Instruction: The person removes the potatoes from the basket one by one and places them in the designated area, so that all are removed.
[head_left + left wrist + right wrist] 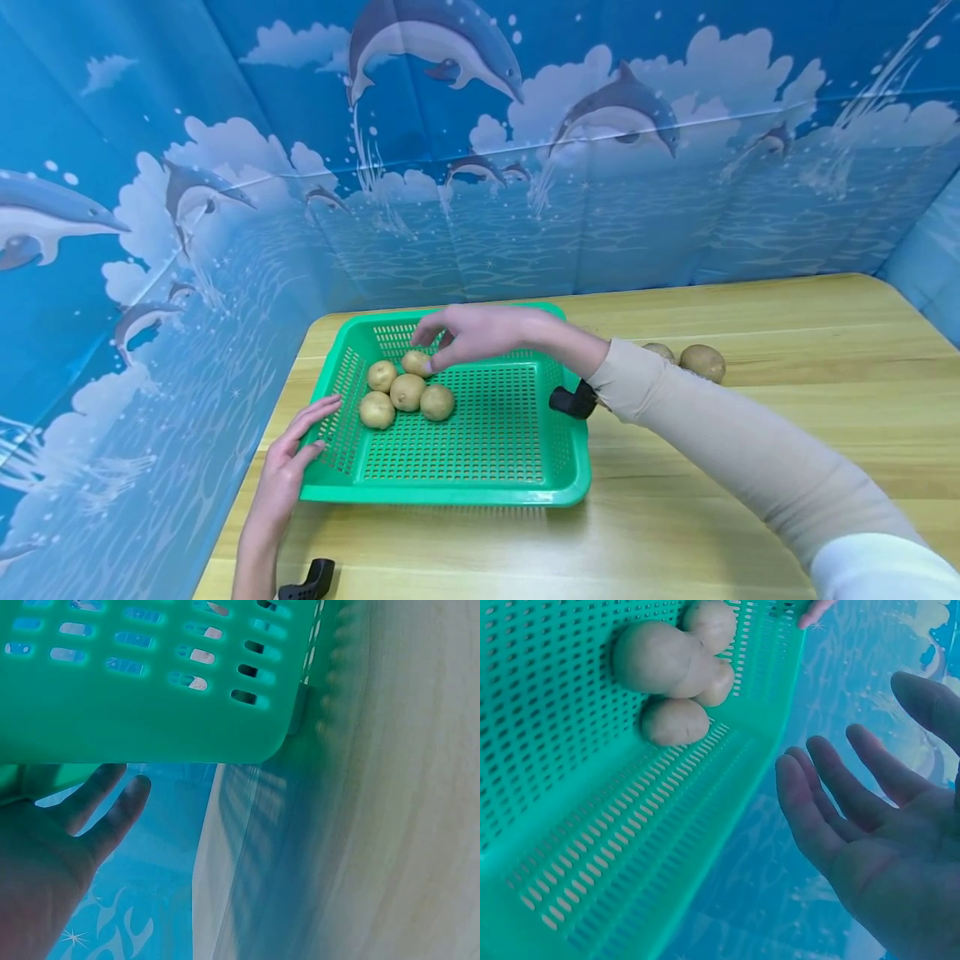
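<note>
A green plastic basket (480, 497) stands on the table with several potatoes (407, 392) in its left half. Over them is my right hand (480, 333), fingers loosely bent and nothing in its grasp. Its thumb tip overlaps the rear potato (415, 363) in the head view, while the right wrist view shows the palm and spread fingers apart from the potatoes. My left hand (288, 458) rests at the basket's left rim, thumb and fingertips over the edge. Two of its fingers (124, 806) extend straight outside the basket wall in the left wrist view.
Two more potatoes (702, 363) lie on the wooden table (675, 500) right of the basket, partly behind my right sleeve (720, 450). A blue dolphin-print curtain (480, 225) hangs along the back and left. Black wrist mounts (573, 401) sit by both wrists.
</note>
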`<state>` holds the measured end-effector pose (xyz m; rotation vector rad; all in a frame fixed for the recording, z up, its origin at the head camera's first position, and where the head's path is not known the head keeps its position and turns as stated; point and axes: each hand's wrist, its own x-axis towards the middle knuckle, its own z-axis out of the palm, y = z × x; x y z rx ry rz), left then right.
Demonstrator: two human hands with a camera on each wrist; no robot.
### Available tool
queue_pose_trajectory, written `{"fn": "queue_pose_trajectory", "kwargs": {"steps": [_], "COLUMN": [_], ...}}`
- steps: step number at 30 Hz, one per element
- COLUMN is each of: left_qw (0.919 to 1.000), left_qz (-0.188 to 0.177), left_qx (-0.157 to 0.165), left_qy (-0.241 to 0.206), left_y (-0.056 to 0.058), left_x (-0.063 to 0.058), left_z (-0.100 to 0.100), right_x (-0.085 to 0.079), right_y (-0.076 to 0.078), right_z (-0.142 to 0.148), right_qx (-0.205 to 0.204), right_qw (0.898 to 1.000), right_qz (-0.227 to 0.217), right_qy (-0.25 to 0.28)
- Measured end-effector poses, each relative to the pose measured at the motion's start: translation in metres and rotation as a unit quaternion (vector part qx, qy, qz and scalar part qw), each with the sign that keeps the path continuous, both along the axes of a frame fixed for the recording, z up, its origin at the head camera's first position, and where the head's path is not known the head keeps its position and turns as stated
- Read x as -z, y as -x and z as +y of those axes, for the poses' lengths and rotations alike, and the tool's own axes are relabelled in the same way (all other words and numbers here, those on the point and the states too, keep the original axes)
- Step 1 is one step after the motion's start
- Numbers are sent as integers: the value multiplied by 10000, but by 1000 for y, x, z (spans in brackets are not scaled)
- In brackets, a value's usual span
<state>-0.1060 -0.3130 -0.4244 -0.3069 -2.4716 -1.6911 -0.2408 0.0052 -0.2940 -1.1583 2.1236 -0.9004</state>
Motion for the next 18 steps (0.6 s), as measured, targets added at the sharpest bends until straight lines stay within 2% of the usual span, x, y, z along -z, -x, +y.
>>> {"fn": "queue_pose_trajectory", "kwargs": {"steps": [7, 11, 18], "left_qw": [10000, 10000, 9999], "left_qz": [-60, -3, -99], "left_qx": [-42, 7, -30], "left_qy": [1, 18, -17], "left_y": [-1, -1, -2], "left_x": [0, 1, -2], "left_z": [1, 0, 1], "right_x": [22, 36, 55], "right_y": [8, 11, 22], "right_z": [-20, -28, -34], "right_qx": [228, 386, 127], "right_qw": [9980, 9976, 9980], "right_qz": [-139, -232, -558], "right_qy": [565, 516, 263]}}
